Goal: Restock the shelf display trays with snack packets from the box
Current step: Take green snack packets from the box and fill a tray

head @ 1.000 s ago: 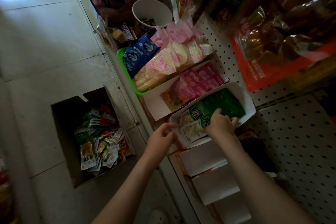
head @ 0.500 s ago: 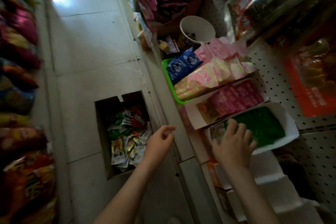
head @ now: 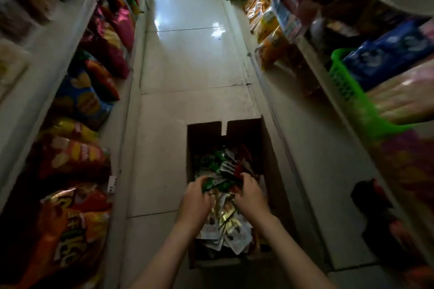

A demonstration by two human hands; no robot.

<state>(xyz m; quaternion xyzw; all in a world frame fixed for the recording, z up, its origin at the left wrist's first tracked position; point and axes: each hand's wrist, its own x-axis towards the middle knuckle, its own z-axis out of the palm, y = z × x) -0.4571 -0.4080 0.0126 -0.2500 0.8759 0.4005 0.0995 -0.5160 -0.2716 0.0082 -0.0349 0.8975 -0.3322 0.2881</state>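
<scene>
Both curled hands, left (head: pixel 196 197), right (head: pixel 251 195), around green packets (head: pixel 215 184)

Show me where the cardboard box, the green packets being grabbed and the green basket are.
cardboard box (head: pixel 244 134): head view, its far inner wall.
green packets (head: pixel 217 185): head view, middle of the gripped bunch.
green basket (head: pixel 342 84): head view, its mesh side.

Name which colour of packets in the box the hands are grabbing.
The green packets, gripped between left hand and right hand; white and gold packets lie loose.
</scene>
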